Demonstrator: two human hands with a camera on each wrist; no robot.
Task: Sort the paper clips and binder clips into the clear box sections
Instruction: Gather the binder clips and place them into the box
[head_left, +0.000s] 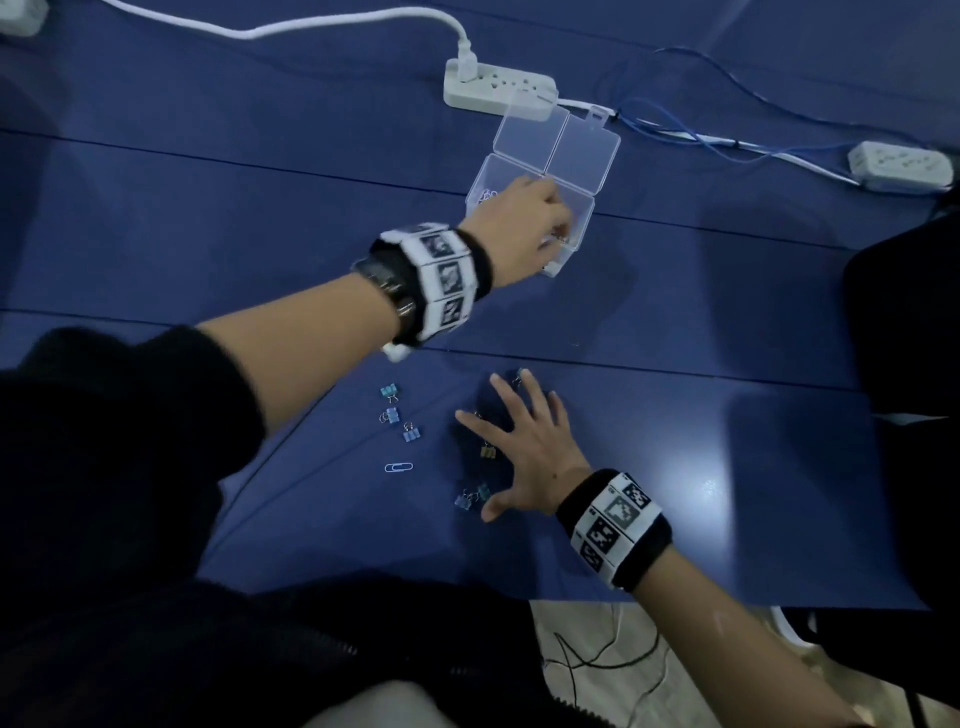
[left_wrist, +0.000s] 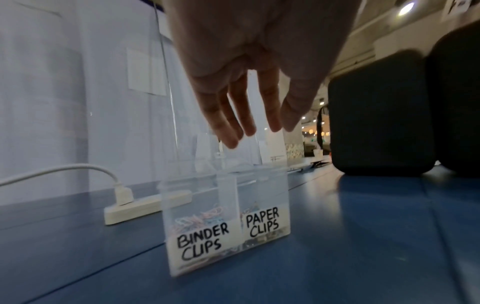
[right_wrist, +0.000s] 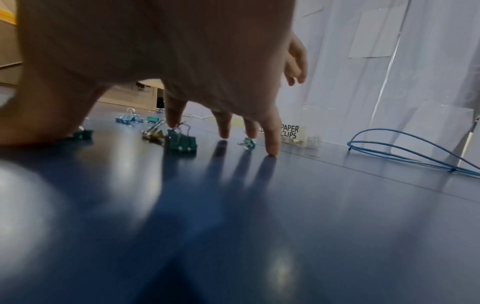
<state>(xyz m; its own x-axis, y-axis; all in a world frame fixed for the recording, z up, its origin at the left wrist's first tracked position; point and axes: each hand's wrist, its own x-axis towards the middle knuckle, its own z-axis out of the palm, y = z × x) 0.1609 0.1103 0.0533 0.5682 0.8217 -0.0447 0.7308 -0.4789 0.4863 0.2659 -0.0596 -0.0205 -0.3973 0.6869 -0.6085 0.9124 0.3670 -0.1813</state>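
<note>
clear box (head_left: 597, 156): set open in the upper middle of the head view on the blue table (head_left: 727, 364), lid laid flat behind it. two sections are seen in the left wrist view, labelled "binder clips" (left_wrist: 202, 242) and "paper clips" (left_wrist: 262, 223); coloured paper clips (left_wrist: 200, 218) are seen behind the "binder clips" label, small metal items behind the other, too blurred to be told.

left hand (head_left: 524, 223): held over the box, fingers (left_wrist: 233, 115) pointing down, straight and slightly spread above the rim; nothing is seen held.

right hand (head_left: 524, 441): lower middle of the head view, spread flat, fingers straight; the little fingertip (right_wrist: 271, 148) is pressed on the table, and the forefinger touches the wire handle of a green binder clip (right_wrist: 182, 142). nothing is gripped.

loose items: three blue binder clips (head_left: 397, 413) left of the right hand; one paper clip (head_left: 399, 467) below them; a gold binder clip (right_wrist: 153, 133) and two clips by the thumb (head_left: 472, 496); one small clip (right_wrist: 248, 142) by the far fingertips.

other: white power strip (head_left: 493, 88) behind the box, a second strip (head_left: 898, 163) at upper right, blue cable (right_wrist: 402, 152) beside it.
</note>
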